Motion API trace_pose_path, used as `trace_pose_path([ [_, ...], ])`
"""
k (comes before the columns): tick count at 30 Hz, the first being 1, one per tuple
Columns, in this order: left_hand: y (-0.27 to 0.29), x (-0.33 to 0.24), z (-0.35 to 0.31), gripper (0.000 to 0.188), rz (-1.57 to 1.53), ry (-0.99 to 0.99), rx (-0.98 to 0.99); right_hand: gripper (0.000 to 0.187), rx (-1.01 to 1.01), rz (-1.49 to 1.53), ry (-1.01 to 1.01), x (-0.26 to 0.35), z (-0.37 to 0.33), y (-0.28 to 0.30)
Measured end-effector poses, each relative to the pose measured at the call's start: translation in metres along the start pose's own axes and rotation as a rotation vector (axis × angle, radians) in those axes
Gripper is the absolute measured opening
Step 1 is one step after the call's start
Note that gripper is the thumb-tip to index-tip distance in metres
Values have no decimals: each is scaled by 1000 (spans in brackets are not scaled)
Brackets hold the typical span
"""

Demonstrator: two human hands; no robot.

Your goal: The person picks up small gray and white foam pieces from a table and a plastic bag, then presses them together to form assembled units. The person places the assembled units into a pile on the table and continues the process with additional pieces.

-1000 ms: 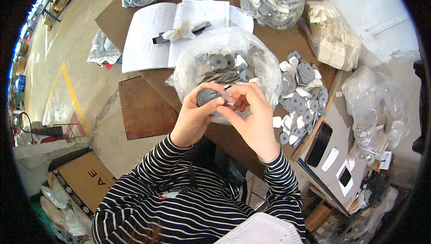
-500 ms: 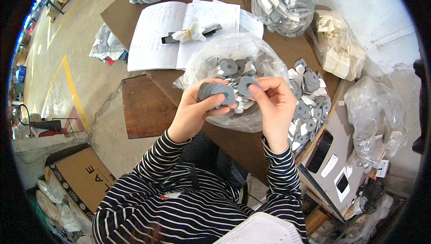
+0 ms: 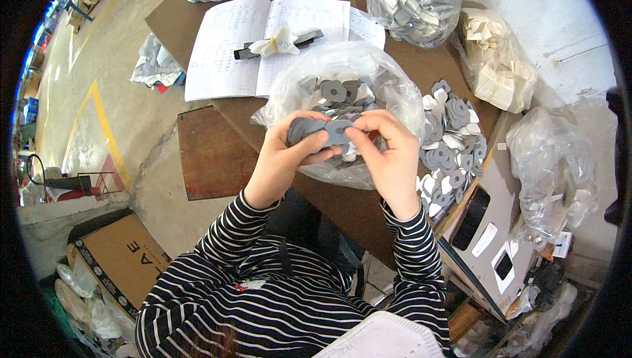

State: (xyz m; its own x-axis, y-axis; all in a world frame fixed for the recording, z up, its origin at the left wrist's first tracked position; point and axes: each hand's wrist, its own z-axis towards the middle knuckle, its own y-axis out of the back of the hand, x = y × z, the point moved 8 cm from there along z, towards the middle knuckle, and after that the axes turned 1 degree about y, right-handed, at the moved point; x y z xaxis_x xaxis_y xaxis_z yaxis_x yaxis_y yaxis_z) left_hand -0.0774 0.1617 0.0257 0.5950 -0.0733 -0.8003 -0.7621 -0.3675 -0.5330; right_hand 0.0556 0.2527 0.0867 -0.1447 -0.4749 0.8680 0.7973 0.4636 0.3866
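Observation:
My left hand (image 3: 284, 154) is closed round a fanned stack of flat grey pads (image 3: 303, 130), each a rounded shape with a hole. Between thumb and fingers, my right hand (image 3: 388, 154) pinches one grey pad (image 3: 339, 132), which overlaps the front of the stack. Both hands are above the near side of a clear plastic bag (image 3: 388, 75) that lies open and holds more grey and white pads (image 3: 334, 91). To the right of the bag, a loose heap of similar pads (image 3: 455, 114) is spread on the brown table (image 3: 230, 117).
Behind the bag an open notebook (image 3: 220, 42) carries a dark strip bundle (image 3: 276, 43) tied with white material. Filled plastic bags (image 3: 415, 5) stand along the back and right. A grey panel (image 3: 490, 239) with cutouts leans at the right; a cardboard box (image 3: 122, 259) is on the lower left.
My right hand has moved left, bringing its grey pad from beside the stack onto the stack's front. My left hand still holds the stack.

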Motion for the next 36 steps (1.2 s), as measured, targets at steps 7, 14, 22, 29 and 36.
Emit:
trace_pose_path([
  [7, 5, -7, -5, 35, -165, -49, -13, 27, 9, 279, -400, -39, 5, 8],
  [14, 4, 2, -2, 30, 146, -55, -28, 23, 179, 163, -114, -5, -2, -8],
  [22, -2, -2, -6, 43, -254, 53, 103, 22, -35, 360, -373, -38, 0, 9],
  [29, -5, 6, -5, 41, -77, 7, 75, 21, 31, 374, -387, -33, -7, 4],
  [36, 9, 5, -4, 30, 50, -31, -70, 25, 106, 326, -398, -28, -7, 1],
])
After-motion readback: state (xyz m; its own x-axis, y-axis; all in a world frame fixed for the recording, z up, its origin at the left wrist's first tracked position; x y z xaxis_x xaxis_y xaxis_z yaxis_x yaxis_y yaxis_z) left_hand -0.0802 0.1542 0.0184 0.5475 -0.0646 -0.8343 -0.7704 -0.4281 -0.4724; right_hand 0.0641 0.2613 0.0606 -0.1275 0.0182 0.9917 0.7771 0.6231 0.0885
